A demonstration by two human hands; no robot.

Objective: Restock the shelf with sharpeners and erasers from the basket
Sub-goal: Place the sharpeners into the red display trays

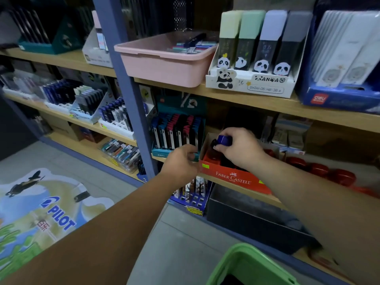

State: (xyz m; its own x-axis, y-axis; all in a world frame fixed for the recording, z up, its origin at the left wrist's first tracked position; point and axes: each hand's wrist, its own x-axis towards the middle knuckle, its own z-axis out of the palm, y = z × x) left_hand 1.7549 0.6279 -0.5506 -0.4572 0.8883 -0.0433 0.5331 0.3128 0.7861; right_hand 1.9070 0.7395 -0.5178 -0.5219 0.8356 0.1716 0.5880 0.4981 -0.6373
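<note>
Reaching to the shelf, a person held a blue sharpener pinched between the thumb and curled fingers of the right hand, just above the back left corner of a red box. The box stood at the front edge of the shelf, and dark pieces lay inside it under the sharpener; what they were could not be made out.

The left hand had its fingers curled in against the left wall of the box, near the front corner. Whether it gripped that wall or only touched it could not be told.

A teal pen display stood just beyond the left hand, touching or nearly touching the box. To the right of the right forearm, a row of red round items lay along the same shelf, blurred.

A green basket sat low and near the person, below the right forearm and well apart from both hands; only its rim and a dark inside showed.

On the board above the hands rested a pink tray with small items in it, and a panda display stood just right of the tray.
</note>
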